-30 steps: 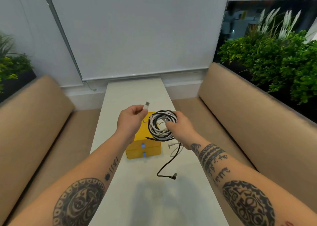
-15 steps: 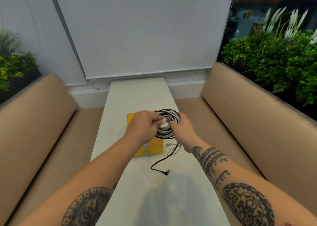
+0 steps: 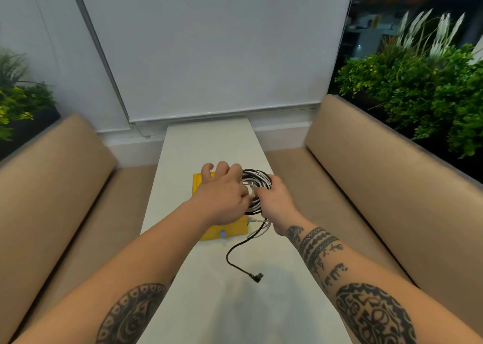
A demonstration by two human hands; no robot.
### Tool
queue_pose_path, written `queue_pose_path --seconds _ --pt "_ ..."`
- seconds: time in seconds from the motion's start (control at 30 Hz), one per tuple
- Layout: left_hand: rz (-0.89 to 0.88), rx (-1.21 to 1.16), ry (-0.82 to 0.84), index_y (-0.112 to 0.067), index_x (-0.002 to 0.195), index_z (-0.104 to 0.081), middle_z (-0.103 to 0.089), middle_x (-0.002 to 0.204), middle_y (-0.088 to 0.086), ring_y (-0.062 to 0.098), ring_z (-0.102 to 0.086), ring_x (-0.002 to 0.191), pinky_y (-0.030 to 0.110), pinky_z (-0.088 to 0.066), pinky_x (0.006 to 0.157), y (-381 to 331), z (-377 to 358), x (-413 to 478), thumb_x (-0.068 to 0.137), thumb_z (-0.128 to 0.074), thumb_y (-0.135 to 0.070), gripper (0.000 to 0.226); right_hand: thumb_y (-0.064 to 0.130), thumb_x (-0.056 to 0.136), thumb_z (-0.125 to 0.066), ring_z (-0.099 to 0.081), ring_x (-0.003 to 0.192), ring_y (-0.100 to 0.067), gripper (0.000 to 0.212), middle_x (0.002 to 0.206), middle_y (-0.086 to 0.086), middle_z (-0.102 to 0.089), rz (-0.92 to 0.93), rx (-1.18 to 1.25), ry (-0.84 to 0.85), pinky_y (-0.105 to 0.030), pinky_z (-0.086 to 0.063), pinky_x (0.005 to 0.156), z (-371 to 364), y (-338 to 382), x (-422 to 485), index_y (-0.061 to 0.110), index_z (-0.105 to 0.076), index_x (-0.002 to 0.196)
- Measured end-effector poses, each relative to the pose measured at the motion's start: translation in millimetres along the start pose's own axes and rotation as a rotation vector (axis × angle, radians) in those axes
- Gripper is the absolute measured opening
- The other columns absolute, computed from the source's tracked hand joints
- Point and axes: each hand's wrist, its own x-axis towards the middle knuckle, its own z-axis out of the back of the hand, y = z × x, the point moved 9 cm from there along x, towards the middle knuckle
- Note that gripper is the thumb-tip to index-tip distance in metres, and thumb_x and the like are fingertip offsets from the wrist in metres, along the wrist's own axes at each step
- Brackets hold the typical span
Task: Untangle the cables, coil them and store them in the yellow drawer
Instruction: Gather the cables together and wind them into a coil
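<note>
At frame centre, the black-and-white cable coil (image 3: 257,187) is gripped at its lower right by the right hand (image 3: 275,204). The left hand (image 3: 222,196) is curled at the coil's centre; a pinch cannot be confirmed. The yellow drawer unit (image 3: 226,232) beneath is largely hidden by that hand. A black plug end (image 3: 257,277) trails onto the white table (image 3: 209,145).

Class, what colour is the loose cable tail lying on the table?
The cable tail is black; the head view shows it.
</note>
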Motion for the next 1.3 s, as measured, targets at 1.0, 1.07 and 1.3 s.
queue_pose_path --seconds 1.0,1.07,1.3 --pt "0.548 -1.513 0.282 -0.007 0.111 -0.069 -0.076 0.097 0.013 0.026 -0.074 0.082 0.048 -0.060 0.084 41.7 -61.1 -12.9 0.084 -0.079 -0.032 0.038 0.039 0.099 -0.051 -0.046 0.067 -0.016 0.033 0.101 -0.003 -0.063 0.112 -0.217 0.430 -0.028 -0.035 0.048 -20.2 4.8 2.5 0.034 -0.052 0.132" --pt "0.581 -1.588 0.228 -0.007 0.101 -0.071 -0.076 0.087 0.010 0.023 -0.073 0.074 0.040 -0.062 0.071 42.4 -60.3 -12.4 0.086 -0.076 -0.030 0.028 0.050 0.103 -0.042 -0.050 0.065 -0.007 0.036 0.103 0.005 -0.064 0.144 -0.220 0.394 -0.022 -0.037 0.049 -14.5 6.6 5.9 0.036 -0.052 0.135" --pt "0.648 -1.666 0.120 -0.006 0.101 -0.070 -0.074 0.075 0.007 0.018 -0.071 0.060 0.030 -0.056 0.052 54.6 -56.8 -11.2 0.090 -0.070 -0.037 0.032 0.043 0.106 -0.035 -0.046 0.054 -0.007 0.034 0.076 0.009 -0.062 0.227 -0.337 0.269 -0.026 -0.038 0.053 3.9 14.9 19.0 0.027 -0.065 0.107"
